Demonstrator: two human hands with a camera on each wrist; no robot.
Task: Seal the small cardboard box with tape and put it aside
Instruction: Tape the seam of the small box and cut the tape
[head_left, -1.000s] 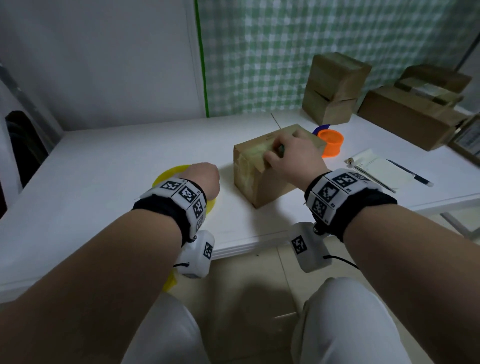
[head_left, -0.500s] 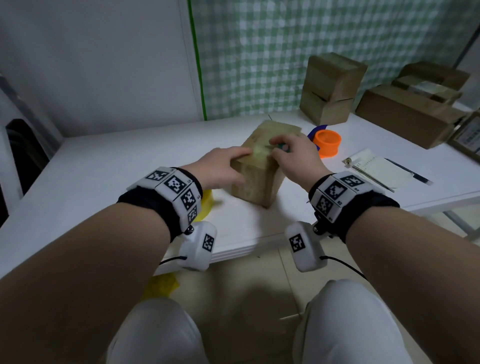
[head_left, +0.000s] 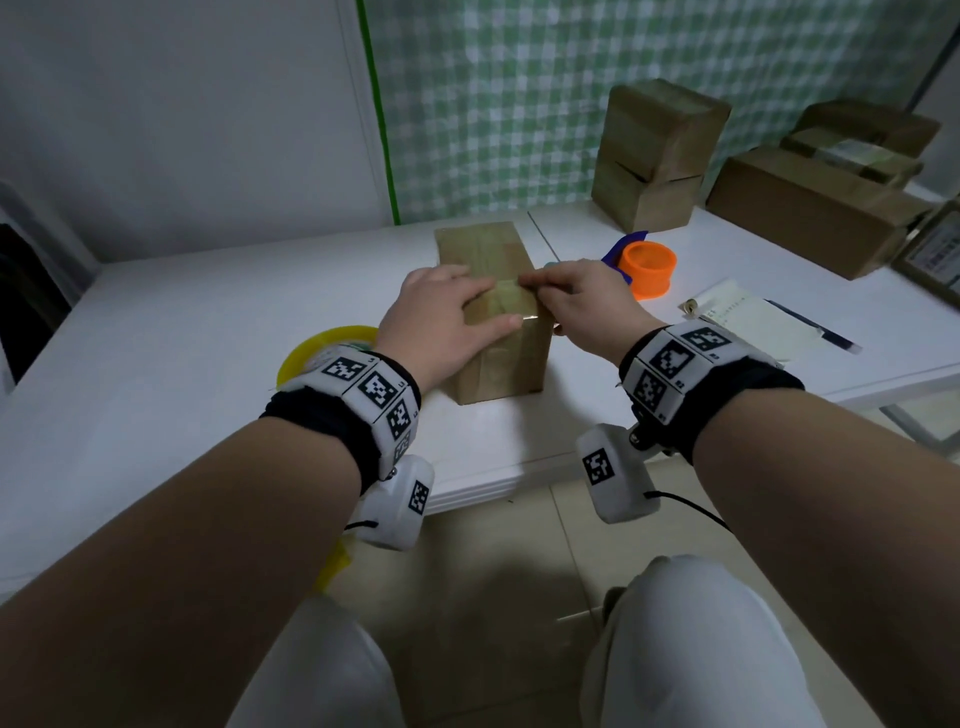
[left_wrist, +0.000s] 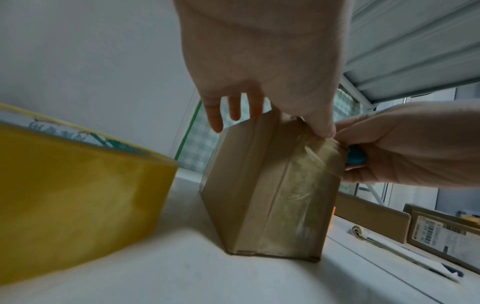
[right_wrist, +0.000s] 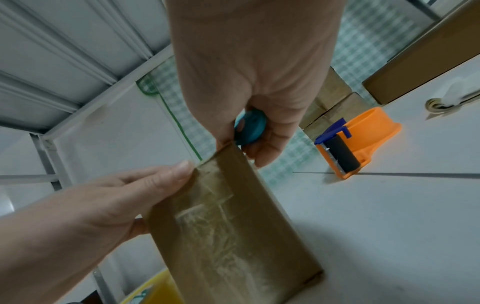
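I sit at a plain white table (head_left: 156, 332) in what looks like a small parcel-packing room, with taped cardboard boxes (head_left: 660, 150), an orange tape dispenser (head_left: 649, 267), a yellow tape roll (head_left: 322, 345) and a paper slip (head_left: 748, 317) around me.

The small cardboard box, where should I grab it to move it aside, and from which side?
Probably from above, across the two long side faces of the small cardboard box: it stands upright and narrow, so fingers can span it. Its left flank faces the yellow tape roll.
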